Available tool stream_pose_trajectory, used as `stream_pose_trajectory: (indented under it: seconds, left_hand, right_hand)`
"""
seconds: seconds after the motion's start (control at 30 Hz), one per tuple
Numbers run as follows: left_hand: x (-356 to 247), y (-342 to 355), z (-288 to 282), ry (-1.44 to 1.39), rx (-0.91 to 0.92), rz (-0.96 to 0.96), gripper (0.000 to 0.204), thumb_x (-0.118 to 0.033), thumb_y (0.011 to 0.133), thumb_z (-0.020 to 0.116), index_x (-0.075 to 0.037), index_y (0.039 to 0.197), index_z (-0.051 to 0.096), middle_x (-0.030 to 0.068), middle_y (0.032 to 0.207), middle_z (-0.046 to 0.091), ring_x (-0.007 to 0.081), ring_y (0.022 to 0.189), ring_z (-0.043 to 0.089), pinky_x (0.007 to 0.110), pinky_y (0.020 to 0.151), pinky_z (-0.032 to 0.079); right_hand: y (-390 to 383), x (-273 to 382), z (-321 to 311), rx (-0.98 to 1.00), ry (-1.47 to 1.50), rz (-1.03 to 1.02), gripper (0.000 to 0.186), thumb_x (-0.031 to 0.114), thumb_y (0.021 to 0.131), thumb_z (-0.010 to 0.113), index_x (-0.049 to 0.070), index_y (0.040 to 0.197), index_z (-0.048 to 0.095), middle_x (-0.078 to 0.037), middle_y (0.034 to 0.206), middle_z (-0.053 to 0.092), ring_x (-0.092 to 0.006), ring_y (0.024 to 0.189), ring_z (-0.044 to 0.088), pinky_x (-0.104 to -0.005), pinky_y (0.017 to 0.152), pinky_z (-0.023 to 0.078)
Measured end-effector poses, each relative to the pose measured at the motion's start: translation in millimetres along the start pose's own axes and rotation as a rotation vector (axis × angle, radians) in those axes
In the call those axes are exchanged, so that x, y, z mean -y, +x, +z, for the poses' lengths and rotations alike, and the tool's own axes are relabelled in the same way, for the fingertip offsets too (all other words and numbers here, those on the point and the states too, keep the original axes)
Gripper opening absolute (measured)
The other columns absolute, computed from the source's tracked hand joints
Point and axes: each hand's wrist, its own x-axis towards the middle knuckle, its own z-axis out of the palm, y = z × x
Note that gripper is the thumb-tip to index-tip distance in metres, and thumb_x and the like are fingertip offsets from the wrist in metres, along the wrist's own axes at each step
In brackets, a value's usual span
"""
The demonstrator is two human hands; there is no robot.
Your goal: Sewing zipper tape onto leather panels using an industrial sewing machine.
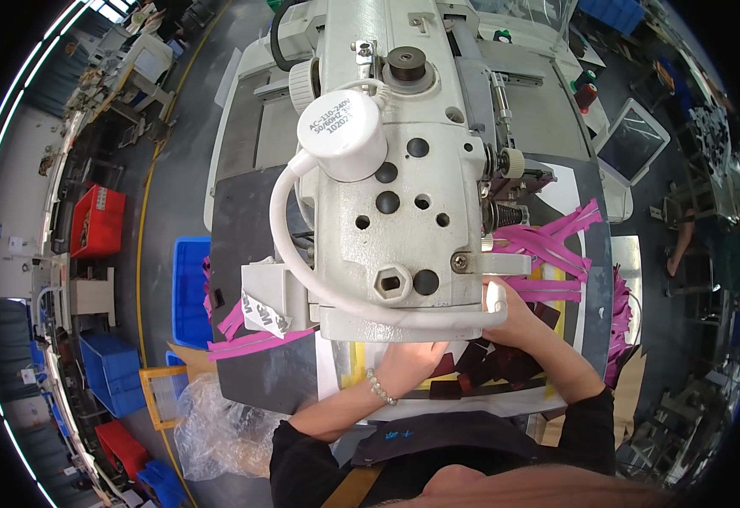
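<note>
The white head of an industrial sewing machine (387, 245) fills the middle and hides what lies beneath it. Under its front edge reaches my left hand (412, 364), a beaded bracelet on the wrist; its fingers are out of sight. My right hand (512, 317) is at the right front corner, its fingertips covered by the machine and the lamp end. Small dark maroon pieces (488, 364) lie scattered between my forearms. Magenta zipper strips (548, 245) are spread beside the head on the right, and another magenta strip (260, 345) sticks out on the left.
A white lamp with a bent gooseneck (281, 220) curves around the machine's front. At the left stand a blue bin (190, 292) and a clear plastic bag (217, 423). More magenta strips (622, 317) hang at the table's right edge, near a tilted screen (632, 142).
</note>
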Motion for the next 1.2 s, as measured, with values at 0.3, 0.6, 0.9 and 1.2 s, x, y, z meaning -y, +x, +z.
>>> stream_pose_trajectory:
  seconds: [0.3,0.6,0.9,1.2]
  left_hand:
    - [29,-8,-5,-0.091,-0.242,-0.102,0.015,-0.017,0.077,0.074,-0.008,0.087,0.069,0.0051,0.09,0.067,0.0201,0.082,0.065,0.033,0.069,0.051]
    - [64,-11,-13,-0.189,-0.235,-0.009,0.019,-0.023,0.08,0.074,-0.008,0.092,0.071,0.0047,0.065,0.063,0.0195,0.056,0.061,0.031,0.054,0.048]
    - [68,-11,-10,-0.089,-0.171,0.094,0.028,-0.014,0.08,0.065,-0.012,0.108,0.069,-0.0005,0.074,0.066,0.0128,0.062,0.063,0.029,0.054,0.049]
    - [69,-12,-12,-0.185,0.057,-0.016,0.019,-0.019,0.085,0.064,-0.011,0.102,0.069,0.0043,0.078,0.064,0.0216,0.074,0.064,0.035,0.063,0.05]
  right_hand:
    - [7,10,1,0.095,-0.268,-0.061,0.029,0.015,0.077,0.07,0.003,0.102,0.062,-0.01,0.096,0.065,-0.0282,0.083,0.062,-0.0396,0.068,0.05]
    - [7,10,3,0.074,-0.231,-0.102,0.03,0.013,0.076,0.07,0.001,0.103,0.064,-0.007,0.099,0.064,-0.0286,0.089,0.062,-0.041,0.073,0.051]
    - [4,8,6,0.088,-0.221,-0.094,0.031,0.013,0.074,0.07,0.001,0.103,0.065,-0.007,0.102,0.064,-0.0279,0.097,0.061,-0.0416,0.077,0.052]
    - [3,9,7,0.066,-0.226,-0.077,0.032,0.015,0.076,0.07,0.001,0.104,0.065,-0.007,0.103,0.063,-0.0272,0.098,0.061,-0.0411,0.077,0.051]
